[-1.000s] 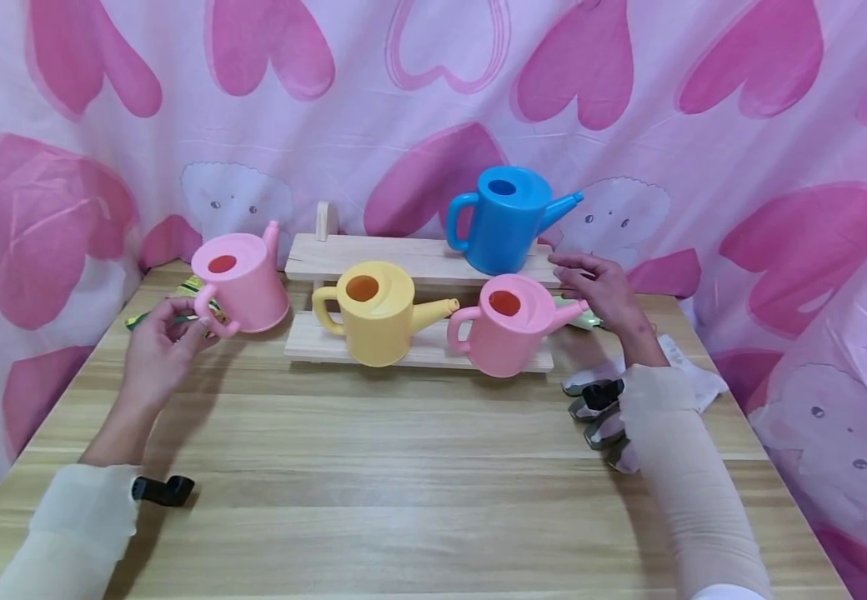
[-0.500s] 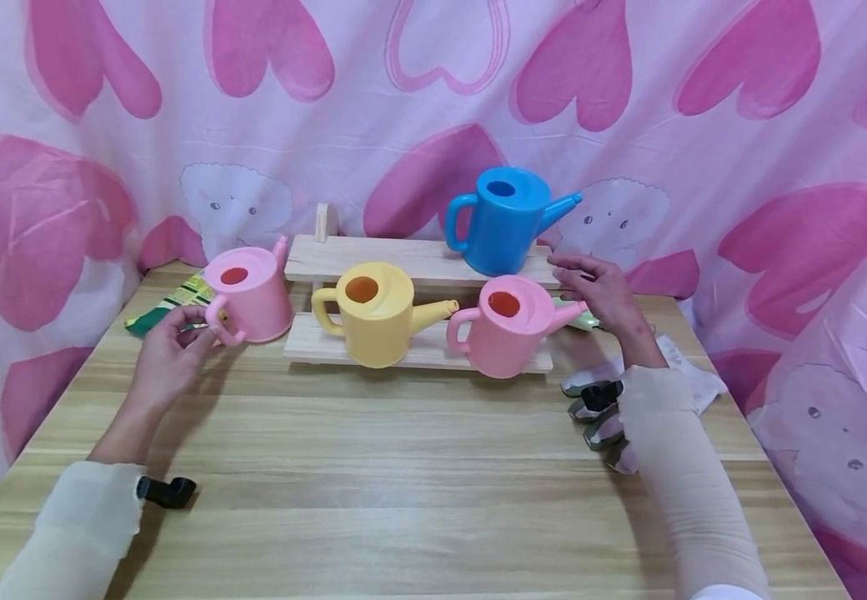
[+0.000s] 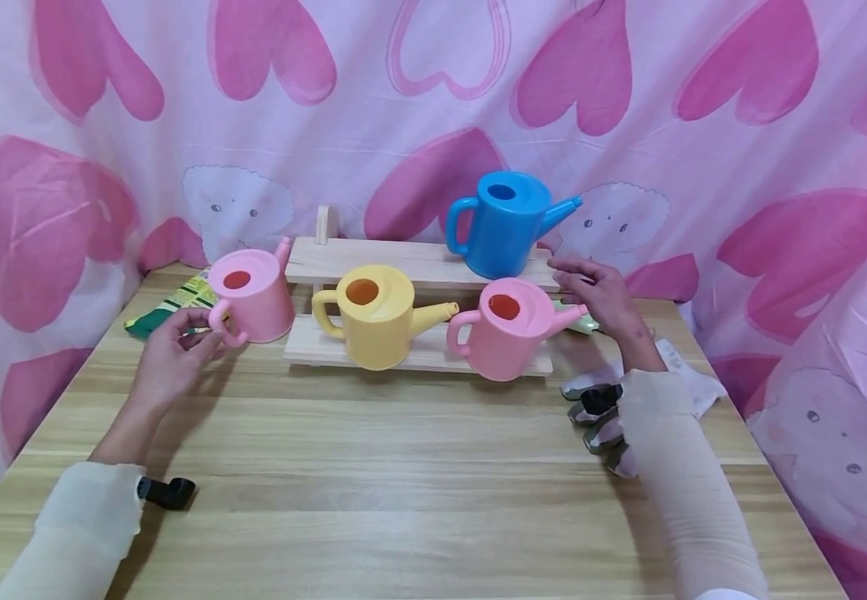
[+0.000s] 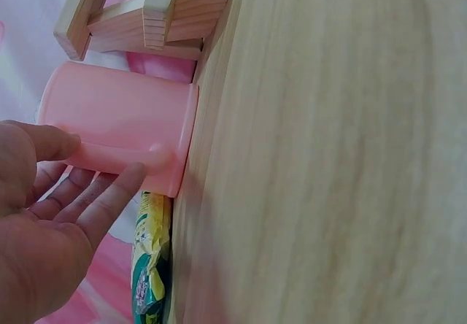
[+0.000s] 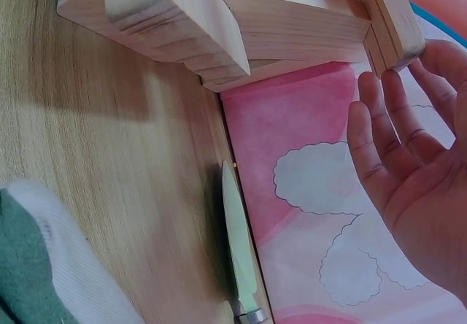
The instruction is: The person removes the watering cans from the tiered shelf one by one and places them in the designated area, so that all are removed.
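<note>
Our left grip (image 3: pixel 174 357) pinches the leftmost pink watering can (image 3: pixel 259 307) by its handle (image 4: pixel 120 157). Our right grip (image 3: pixel 600 296), spread, touches the two-tier wooden shelf (image 3: pixel 399 260).

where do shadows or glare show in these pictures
Head view: soft shadow beside the left hand, pale sheen on the tabletop; left wrist view: faint shadow on the tabletop near the patterned packet; right wrist view: soft shadow by the wooden stand, darker strip along the green tool.
</note>
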{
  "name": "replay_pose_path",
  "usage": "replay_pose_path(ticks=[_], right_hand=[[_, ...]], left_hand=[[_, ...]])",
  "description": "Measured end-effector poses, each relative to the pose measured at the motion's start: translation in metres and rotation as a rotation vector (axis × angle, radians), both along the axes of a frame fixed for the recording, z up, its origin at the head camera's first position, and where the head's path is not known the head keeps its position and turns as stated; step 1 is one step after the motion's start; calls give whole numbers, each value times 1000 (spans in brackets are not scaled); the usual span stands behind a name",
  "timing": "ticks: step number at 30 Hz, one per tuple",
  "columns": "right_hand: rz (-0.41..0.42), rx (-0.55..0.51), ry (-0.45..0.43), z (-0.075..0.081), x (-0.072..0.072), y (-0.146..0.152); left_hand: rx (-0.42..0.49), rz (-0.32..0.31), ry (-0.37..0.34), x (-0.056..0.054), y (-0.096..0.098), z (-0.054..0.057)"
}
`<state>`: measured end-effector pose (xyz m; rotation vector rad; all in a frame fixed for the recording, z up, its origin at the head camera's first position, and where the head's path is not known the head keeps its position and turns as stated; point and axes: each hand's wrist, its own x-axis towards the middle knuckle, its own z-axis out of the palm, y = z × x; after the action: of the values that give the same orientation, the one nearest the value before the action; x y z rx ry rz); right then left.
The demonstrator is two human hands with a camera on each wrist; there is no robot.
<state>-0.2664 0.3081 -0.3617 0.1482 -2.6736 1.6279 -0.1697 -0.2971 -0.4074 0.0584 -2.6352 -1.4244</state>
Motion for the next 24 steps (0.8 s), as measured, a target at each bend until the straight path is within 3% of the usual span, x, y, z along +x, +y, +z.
replay_pose_path(ticks=[5,8,13,16,19,24], right_hand=[[0,-4,10,0,-1,0],[-3,-3,7,0,-1,-1],[-10,-18,-1,1,0,-2],[-13,-22,2,0,0,-2],[-17,-17,7,-1,-1,-2],[-19,-9,13,-2,1,-2]], left_hand=[[-16,4,10,-1,-1,1],[-23,26,53,-1,0,3],[-10,128,238,-2,12,15],[37,147,384,-4,24,28],[58,92,489,-6,39,46],[41,-34,494,-7,75,82]])
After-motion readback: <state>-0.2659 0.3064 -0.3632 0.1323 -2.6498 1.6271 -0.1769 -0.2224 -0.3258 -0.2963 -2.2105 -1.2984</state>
